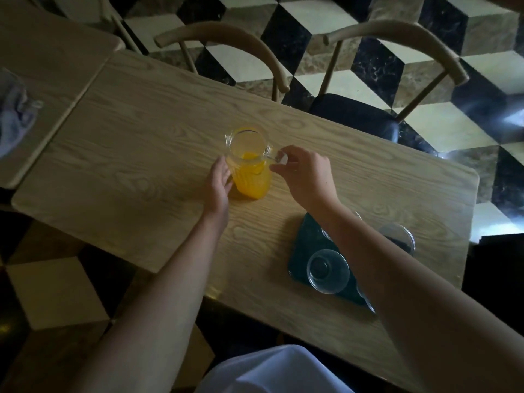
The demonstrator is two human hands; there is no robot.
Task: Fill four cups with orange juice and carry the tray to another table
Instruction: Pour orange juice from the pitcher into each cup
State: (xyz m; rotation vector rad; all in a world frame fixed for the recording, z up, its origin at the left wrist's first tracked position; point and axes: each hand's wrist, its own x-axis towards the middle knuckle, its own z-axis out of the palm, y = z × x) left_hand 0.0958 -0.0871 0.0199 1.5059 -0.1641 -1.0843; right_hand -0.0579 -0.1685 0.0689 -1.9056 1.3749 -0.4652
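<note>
A ribbed glass pitcher [251, 165] partly full of orange juice stands upright in the middle of the wooden table [136, 154]. My left hand [219, 180] rests flat against its left side, fingers apart. My right hand [304, 174] pinches the pitcher's clear handle on the right. A dark green tray [304, 245] lies at the table's near right. On it stand empty clear glass cups: one [327, 270] near the front, one [398, 238] at the right. My right forearm hides parts of other cups.
A second wooden table [42, 52] adjoins on the left, with a grey cloth [15, 114] at its edge. Two wooden chairs [226, 43] [397, 43] stand on the far side. The floor is black, white and brown checkered tile.
</note>
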